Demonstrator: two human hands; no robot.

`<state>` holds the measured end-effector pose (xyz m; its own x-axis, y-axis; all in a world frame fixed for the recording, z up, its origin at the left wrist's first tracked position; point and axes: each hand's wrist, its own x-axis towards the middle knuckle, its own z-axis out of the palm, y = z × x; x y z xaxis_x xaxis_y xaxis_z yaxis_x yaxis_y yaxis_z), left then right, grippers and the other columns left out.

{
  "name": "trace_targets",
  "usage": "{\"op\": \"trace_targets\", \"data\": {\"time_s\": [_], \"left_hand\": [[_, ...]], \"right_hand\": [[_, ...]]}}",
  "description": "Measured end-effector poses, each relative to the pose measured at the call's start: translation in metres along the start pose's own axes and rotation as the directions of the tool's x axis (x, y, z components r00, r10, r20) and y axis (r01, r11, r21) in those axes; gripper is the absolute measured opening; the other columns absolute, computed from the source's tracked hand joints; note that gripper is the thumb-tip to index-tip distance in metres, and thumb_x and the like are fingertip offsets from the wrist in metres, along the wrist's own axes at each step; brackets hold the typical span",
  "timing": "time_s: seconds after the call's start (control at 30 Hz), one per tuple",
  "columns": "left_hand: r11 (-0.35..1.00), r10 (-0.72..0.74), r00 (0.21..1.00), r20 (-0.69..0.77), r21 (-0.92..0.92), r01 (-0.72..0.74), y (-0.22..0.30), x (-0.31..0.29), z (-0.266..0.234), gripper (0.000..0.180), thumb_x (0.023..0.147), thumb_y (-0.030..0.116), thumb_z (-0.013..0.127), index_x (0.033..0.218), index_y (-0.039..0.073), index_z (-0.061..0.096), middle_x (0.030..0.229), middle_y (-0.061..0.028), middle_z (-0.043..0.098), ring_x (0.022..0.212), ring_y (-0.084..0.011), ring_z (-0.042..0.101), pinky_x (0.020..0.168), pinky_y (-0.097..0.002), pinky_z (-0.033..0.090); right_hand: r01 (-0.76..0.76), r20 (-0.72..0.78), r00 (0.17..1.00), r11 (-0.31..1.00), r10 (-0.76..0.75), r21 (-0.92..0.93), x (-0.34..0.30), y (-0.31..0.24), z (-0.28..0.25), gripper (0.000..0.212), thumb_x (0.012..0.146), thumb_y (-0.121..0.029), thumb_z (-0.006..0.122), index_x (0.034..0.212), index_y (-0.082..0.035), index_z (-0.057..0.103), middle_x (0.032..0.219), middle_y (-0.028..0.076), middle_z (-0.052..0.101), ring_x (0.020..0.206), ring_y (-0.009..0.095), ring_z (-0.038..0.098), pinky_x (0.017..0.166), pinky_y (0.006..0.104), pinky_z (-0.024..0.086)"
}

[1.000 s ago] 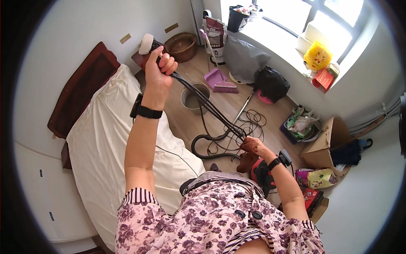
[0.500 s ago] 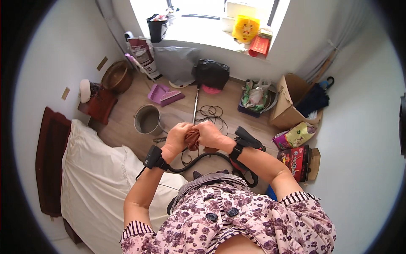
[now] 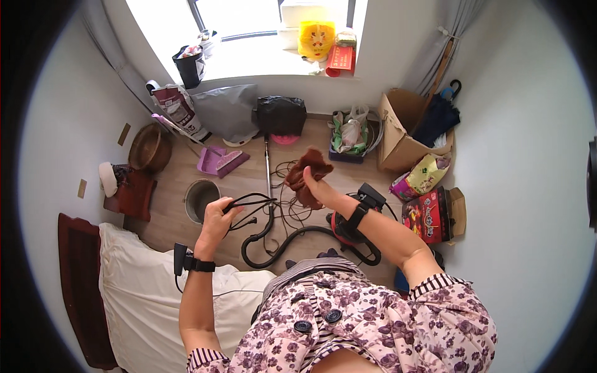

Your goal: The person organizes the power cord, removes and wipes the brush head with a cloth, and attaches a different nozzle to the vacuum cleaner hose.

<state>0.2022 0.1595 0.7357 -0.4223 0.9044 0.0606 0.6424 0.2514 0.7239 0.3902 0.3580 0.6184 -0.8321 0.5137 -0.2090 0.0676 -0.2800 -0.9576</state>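
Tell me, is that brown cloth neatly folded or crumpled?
Crumpled: the brown cloth in the right hand shows uneven creases and an irregular outline, with no neat folded edges.

Yellow bag [image 3: 316, 40] on the windowsill [image 3: 258, 61]

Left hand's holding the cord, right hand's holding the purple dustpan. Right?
Not quite: in the head view the right hand holds a brown cloth; the purple dustpan is on the floor. The left hand does hold the cord.
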Motion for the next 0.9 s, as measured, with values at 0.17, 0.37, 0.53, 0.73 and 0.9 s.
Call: {"op": "trace_targets", "data": {"time_s": [0.17,0.37,0.53,0.73,0.9], "left_hand": [[0.99,-0.104,0.989,0.107,-0.089,0.114,0.032,0.021,0.001,0.014,0.081,0.012,0.064,0.08,-0.001,0.062,0.058,0.0017,0.05,0.055,-0.0029,0.044,0.047,-0.0218,0.033],[0.962,-0.122,0.992,0.011,-0.246,0.121,0.048,0.035,-0.012,0.021,0.085,0.02,0.058,0.07,0.005,0.057,0.06,0.0059,0.045,0.053,-0.0027,0.039,0.047,-0.0193,0.031],[0.944,-0.057,0.998,0.009,-0.325,0.057,0.047,0.061,-0.016,0.024,0.084,0.023,0.061,0.072,0.003,0.055,0.06,0.0058,0.041,0.055,-0.0036,0.038,0.049,-0.0202,0.031],[0.939,0.155,0.984,0.088,-0.321,-0.12,0.076,0.086,-0.012,0.026,0.083,0.024,0.062,0.082,-0.002,0.058,0.067,0.0017,0.041,0.061,-0.0068,0.036,0.054,-0.0218,0.028],[0.851,0.303,0.953,-0.023,-0.444,-0.281,0.101,0.087,0.005,0.042,0.084,0.038,0.059,0.094,-0.003,0.06,0.067,0.0012,0.04,0.066,-0.0109,0.034,0.058,-0.0247,0.031]], "right_hand": [[-0.03,0.016,1.0,0.734,0.026,0.678,-0.017,-0.038,-0.016,0.053,0.088,-0.045,0.051,0.121,-0.004,0.047,0.105,0.009,0.059,0.099,0.019,0.056,0.087,0.0322,0.042],[0.149,0.141,0.875,0.535,-0.464,0.832,-0.071,-0.119,-0.046,0.035,0.08,-0.006,0.058,0.114,-0.003,0.051,0.105,0.007,0.06,0.098,0.018,0.056,0.085,0.0328,0.044],[0.006,0.229,0.957,0.805,-0.177,0.594,-0.022,-0.027,-0.073,0.021,0.071,0.003,0.057,0.09,-0.002,0.06,0.089,0.004,0.059,0.083,0.015,0.055,0.073,0.0277,0.045],[0.647,0.267,0.712,0.459,-0.65,-0.609,-0.014,-0.065,-0.056,0.013,0.075,-0.012,0.056,0.085,-0.003,0.058,0.09,0.015,0.058,0.091,0.023,0.053,0.078,0.0334,0.043],[0.563,0.201,0.806,0.616,-0.556,-0.552,-0.008,-0.06,-0.044,0.014,0.075,-0.02,0.057,0.079,-0.008,0.061,0.091,0.011,0.059,0.092,0.022,0.054,0.079,0.0368,0.043]]}}
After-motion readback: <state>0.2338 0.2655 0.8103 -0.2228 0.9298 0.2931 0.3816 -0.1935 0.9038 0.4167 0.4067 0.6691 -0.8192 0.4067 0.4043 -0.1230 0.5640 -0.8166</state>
